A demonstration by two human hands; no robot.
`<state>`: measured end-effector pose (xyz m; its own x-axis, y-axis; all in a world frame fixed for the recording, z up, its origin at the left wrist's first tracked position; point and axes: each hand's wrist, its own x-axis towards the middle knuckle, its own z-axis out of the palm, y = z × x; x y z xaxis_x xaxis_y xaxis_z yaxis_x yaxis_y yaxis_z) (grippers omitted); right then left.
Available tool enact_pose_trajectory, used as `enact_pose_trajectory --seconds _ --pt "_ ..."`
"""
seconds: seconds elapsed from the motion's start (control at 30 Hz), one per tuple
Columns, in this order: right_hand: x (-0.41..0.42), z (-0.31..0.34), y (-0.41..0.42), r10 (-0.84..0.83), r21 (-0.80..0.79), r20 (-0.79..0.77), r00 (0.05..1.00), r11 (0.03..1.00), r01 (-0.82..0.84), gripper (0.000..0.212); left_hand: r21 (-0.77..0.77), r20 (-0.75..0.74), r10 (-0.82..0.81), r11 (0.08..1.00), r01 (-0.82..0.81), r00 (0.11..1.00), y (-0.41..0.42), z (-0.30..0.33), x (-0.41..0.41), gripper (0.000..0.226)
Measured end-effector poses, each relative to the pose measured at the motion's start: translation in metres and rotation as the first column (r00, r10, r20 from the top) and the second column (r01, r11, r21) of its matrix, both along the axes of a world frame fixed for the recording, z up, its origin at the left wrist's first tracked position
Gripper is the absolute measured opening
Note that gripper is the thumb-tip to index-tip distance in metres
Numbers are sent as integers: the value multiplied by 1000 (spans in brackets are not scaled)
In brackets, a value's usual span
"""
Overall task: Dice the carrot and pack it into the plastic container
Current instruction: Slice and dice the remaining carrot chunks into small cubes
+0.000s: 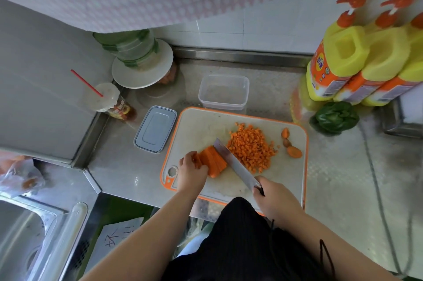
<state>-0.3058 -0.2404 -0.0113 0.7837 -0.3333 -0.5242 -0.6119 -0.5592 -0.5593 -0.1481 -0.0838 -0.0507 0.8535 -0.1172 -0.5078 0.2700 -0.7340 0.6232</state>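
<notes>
From the head camera, looking down at the steel counter (128, 166), a clear rectangular plastic container (223, 92) stands just beyond the far edge of the white cutting board with an orange rim (201, 125). I see nothing inside it. Its grey-blue rectangular lid (155, 129) lies flat on the counter, just left of the board. Further left stands a plastic cup with a red straw through its lid (104, 97), and beside it a brown bottle with a red and yellow label (122, 110) whose writing is too blurred to read. At the back right, three yellow pump bottles with orange tops (357, 56) stand in a row; their orange labels carry print I cannot make out. A dark green leafy vegetable (334, 117) sits in front of them.

On the board, a heap of small orange carrot dice (250, 146) lies right of the middle, with three carrot end pieces (290, 143) further right. A bundle of orange carrot strips (212, 161) lies left of the heap.

The left hand (192, 172) has its fingers curled down onto the near end of the strips, pressing them to the board. The right hand (273, 198) is wrapped tight round the handle of a steel cleaver (235, 163), whose blade lies against the cut end of the strips, between them and the dice.
</notes>
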Motion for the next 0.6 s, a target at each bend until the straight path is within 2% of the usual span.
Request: enact_pose_trajectory --seconds 0.17,0.23,0.3,0.37,0.43,0.47,0.53,0.6 --pt "0 1 -2 -11 -2 18 1000 1000 11 8 60 31 26 998 -28 999 -7 2 -3 55" --pt "0 1 0 -22 3 17 1000 1000 22 17 60 52 36 997 -39 998 -9 1 -4 52" --pt "-2 1 2 -56 12 32 998 998 56 20 28 54 78 996 -80 995 -9 0 -2 48" --pt "-3 -1 3 -138 28 49 989 990 136 10 -35 41 172 985 -171 984 -8 0 1 47" --pt "-4 -3 5 -225 40 68 972 974 223 21 -122 22 275 955 -270 961 -4 5 2 48" --pt "-5 -5 6 -257 50 82 963 966 254 18 -161 32 287 947 -279 957 -1 7 3 47" --pt "-2 -3 10 -309 88 129 942 950 300 7 -239 72 205 954 -182 976 5 11 3 41" --pt "2 -2 13 -361 127 188 913 931 342 12 -239 157 -49 967 86 986 5 15 0 32"
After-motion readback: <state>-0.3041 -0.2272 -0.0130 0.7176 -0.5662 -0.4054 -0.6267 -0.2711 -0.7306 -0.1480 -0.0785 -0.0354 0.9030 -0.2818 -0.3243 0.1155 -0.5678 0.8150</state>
